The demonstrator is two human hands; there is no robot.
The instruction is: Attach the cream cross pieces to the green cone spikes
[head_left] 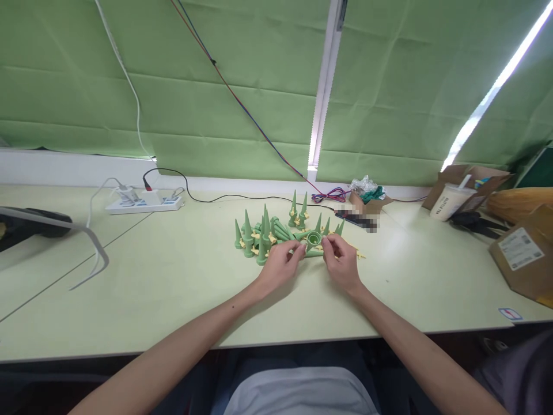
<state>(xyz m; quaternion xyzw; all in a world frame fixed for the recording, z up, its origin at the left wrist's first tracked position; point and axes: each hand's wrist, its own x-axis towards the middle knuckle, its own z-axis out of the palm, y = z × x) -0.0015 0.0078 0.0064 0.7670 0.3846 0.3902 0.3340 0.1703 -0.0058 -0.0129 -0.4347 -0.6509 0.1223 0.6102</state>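
A green plastic plant watering spike (314, 238) is between my two hands, its round open mouth facing me. My left hand (281, 264) pinches it at the left, thumb and fingers closed just below the rim. On the other side, my right hand (342, 263) has its fingertips closed against the right of the rim; whether a small part is also between them is hidden. Behind and left of my hands stand several similar green spikes (262, 242) with small yellow valves. Two more upright spikes (298, 212) are farther back, and others lie in a pile (280, 229).
A white power strip (144, 203) with plugs lies at the back left. Beyond the spikes are coiled wires (332, 196), a dark flat object (356, 220) and a small cardboard box (371, 203). A drink cup (451, 200) and a labelled carton (525, 253) stand to the right.
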